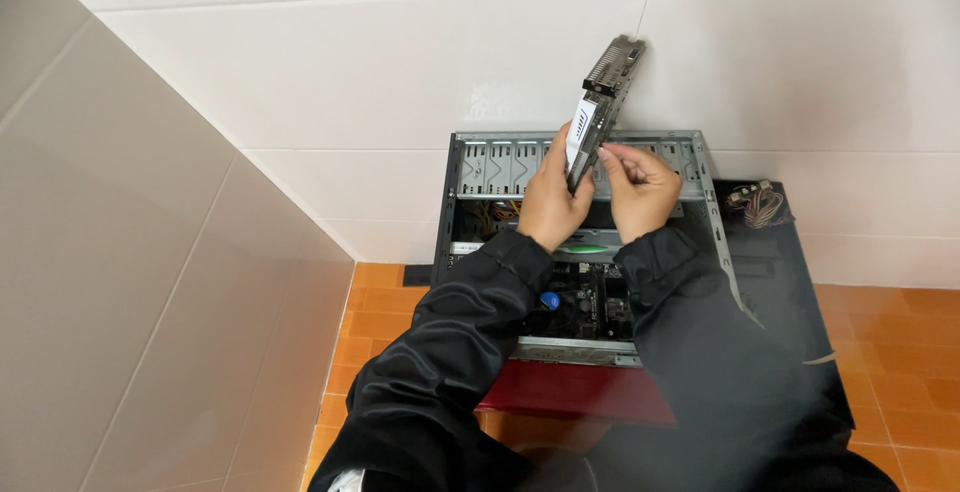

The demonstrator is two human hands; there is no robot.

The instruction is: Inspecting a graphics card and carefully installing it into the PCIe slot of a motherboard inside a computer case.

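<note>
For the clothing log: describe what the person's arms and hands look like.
Both arms wear long black fabric sleeves, loose and creased, ending in snug ribbed cuffs at the wrists. The left hand and right hand are bare: no gloves, rings or watch visible.

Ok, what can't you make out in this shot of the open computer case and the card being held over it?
Head view:
- Circuit board in the computer case: mostly hidden by both sleeves.
- Card: seen edge-on, faces unreadable; lower end covered by left hand and right hand.
- Wire bundle: too small.
</note>
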